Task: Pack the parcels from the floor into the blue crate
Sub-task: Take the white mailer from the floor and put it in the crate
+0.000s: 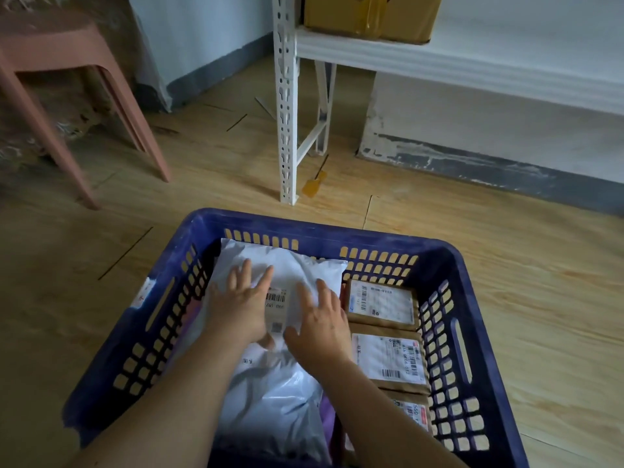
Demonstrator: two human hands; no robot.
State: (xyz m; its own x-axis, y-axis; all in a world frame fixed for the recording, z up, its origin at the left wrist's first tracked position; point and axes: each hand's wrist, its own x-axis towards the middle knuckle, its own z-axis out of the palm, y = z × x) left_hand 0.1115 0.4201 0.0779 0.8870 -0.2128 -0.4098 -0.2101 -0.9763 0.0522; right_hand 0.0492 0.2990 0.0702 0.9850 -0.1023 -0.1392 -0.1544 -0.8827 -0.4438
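- The left hand (241,300) lies flat on a white bag parcel (304,268). Its fingers are straight and spread wide, and it holds nothing.
- The right hand (320,320) lies flat on the same white bag, just beside the left hand. Its fingers are straight and spread too, and it holds nothing.
- The white bag has a label with a bar code (277,295) that shows between the two hands.
- A second pale bag (270,403) lies under the arms, closer to the person. A bit of something purple (327,422) peeks out at its edge.
- Three brown parcels sit in a row on the right side of the bags: a far one (381,304), a middle one (388,361) and a near one (413,415). Each has a white label on top.
- All these parcels are inside the blue crate (337,231), which has little holes in its walls.
- The crate stands on a wooden floor (506,298).
- Past the crate is a white shelf leg (287,130), with a small yellow tag (314,185) on the floor just beside it.
- A cardboard box (371,15) sits up on the shelf.
- A pink stool (50,62) stands far off to the left.
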